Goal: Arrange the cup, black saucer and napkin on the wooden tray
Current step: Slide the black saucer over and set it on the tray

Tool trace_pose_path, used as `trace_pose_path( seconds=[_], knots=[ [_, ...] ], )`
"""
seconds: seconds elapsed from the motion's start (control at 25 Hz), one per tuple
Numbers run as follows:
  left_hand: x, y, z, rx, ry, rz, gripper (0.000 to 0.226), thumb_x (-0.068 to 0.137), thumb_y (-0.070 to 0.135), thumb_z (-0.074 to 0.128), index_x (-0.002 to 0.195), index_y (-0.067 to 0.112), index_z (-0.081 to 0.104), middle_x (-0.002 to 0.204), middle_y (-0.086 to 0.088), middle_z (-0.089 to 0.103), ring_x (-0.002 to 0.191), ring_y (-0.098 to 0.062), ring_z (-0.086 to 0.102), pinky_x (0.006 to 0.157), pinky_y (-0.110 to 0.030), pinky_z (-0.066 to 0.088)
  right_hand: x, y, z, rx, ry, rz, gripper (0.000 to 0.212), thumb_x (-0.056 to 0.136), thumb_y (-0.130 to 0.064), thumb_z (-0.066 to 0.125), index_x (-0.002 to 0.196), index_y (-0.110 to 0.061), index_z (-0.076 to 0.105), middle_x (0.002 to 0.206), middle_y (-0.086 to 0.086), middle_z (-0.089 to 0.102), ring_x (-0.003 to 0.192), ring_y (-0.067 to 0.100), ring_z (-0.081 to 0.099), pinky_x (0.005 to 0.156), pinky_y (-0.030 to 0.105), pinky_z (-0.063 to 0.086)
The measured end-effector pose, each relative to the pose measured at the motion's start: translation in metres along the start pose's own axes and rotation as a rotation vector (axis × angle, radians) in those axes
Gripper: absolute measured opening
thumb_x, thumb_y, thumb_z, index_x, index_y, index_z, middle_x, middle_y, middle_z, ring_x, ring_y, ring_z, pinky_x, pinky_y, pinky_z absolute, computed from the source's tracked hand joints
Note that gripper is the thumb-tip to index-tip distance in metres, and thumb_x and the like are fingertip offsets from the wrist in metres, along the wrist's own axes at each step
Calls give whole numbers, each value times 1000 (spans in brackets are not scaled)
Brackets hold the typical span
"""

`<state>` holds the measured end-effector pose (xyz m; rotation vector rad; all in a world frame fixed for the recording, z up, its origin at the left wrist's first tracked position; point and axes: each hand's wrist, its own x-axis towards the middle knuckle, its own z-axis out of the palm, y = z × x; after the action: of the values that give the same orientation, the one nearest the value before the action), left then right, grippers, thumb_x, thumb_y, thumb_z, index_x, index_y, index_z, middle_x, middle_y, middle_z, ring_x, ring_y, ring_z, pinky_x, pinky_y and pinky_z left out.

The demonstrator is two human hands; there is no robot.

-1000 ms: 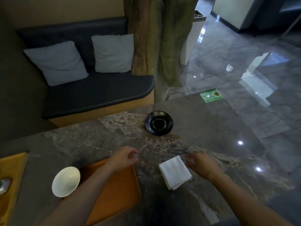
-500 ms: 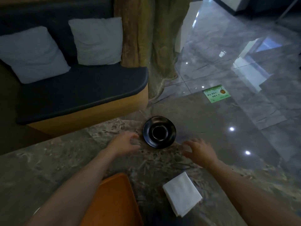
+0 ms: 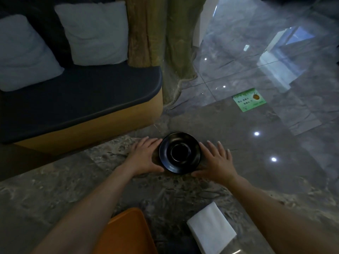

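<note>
The black saucer (image 3: 180,153) lies flat near the far edge of the marble table. My left hand (image 3: 145,155) lies flat on the table at its left rim, fingers straight. My right hand (image 3: 216,160) lies flat at its right rim, fingers spread. Both hands flank the saucer; neither has lifted it. A folded white napkin (image 3: 211,229) lies on the table near me, to the right. The orange wooden tray (image 3: 126,233) shows its far corner at the bottom, partly under my left forearm. The cup is out of view.
The table's far edge (image 3: 128,136) runs just behind the saucer. Beyond it stand a dark bench (image 3: 78,103) with two grey cushions, a tree-trunk column (image 3: 161,33) and glossy floor with a green sticker (image 3: 249,99).
Both hands reached forward from near the napkin and tray to either side of the saucer. The view tilted forward, so the cup left the frame.
</note>
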<state>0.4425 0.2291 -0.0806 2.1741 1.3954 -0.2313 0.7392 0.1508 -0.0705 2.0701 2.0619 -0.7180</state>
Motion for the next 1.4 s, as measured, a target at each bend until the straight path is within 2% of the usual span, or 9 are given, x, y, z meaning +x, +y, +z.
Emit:
trace_pose_path(
  seconds=[0.16, 0.32, 0.6, 0.76, 0.96, 1.12, 1.24, 1.4],
  knots=[
    [4, -3, 6, 9, 9, 25, 121, 53, 87, 58, 148, 44, -2, 161, 16, 4, 146, -15, -9, 115, -53, 0, 7, 0, 14, 32, 25, 36, 125, 42, -102, 34, 142, -51, -20, 164, -3, -3, 147, 31, -15, 112, 64, -4],
    [7, -3, 13, -22, 41, 16, 123, 47, 92, 54, 144, 50, -9, 160, 20, -1, 146, -13, -12, 114, -56, -1, 11, -1, 25, 76, 64, 45, 128, 40, -104, 33, 142, -51, -23, 163, -2, -7, 147, 30, -15, 112, 66, -4],
    [12, 2, 18, -74, 53, 0, 129, 42, 90, 57, 146, 48, -7, 160, 21, -4, 146, -15, -17, 113, -60, -7, 12, -2, 27, 163, 75, 40, 127, 41, -100, 43, 141, -55, -19, 163, -7, -10, 146, 24, -19, 111, 63, -12],
    [10, 4, 19, -118, 63, -20, 130, 39, 87, 59, 145, 52, -8, 158, 26, -1, 145, -15, -20, 112, -60, -12, 12, -3, 22, 184, 58, 39, 127, 44, -92, 56, 144, -53, -12, 162, -9, -10, 146, 25, -21, 110, 65, -12],
    [-1, 10, 31, -180, 80, -48, 129, 40, 83, 63, 140, 58, -14, 158, 25, 8, 137, -5, -30, 110, -57, -18, 6, -3, 20, 201, 41, 17, 130, 44, -88, 63, 147, -48, -6, 162, -15, -3, 146, 26, -20, 109, 68, -11],
    [-19, 14, 31, -214, 97, -58, 128, 40, 83, 66, 137, 63, -16, 153, 34, 0, 133, 0, -37, 109, -56, -20, -6, -7, 15, 218, 30, -7, 131, 45, -83, 68, 147, -48, -5, 161, -20, -2, 144, 23, -23, 110, 68, -8],
    [-40, 22, 24, -207, 120, -81, 128, 39, 86, 66, 136, 64, -16, 145, 41, -11, 133, 1, -35, 110, -54, -20, -21, -11, 4, 230, 54, -43, 128, 46, -79, 73, 145, -53, -5, 158, -24, -6, 142, 20, -25, 112, 68, -5],
    [-78, 41, 15, -253, 169, -118, 125, 38, 92, 60, 134, 66, -15, 139, 46, -19, 129, 6, -38, 111, -57, -17, -46, -17, -10, 203, 68, -104, 128, 44, -84, 69, 136, -62, -17, 152, -28, -16, 142, 23, -29, 112, 66, -7]
  ],
)
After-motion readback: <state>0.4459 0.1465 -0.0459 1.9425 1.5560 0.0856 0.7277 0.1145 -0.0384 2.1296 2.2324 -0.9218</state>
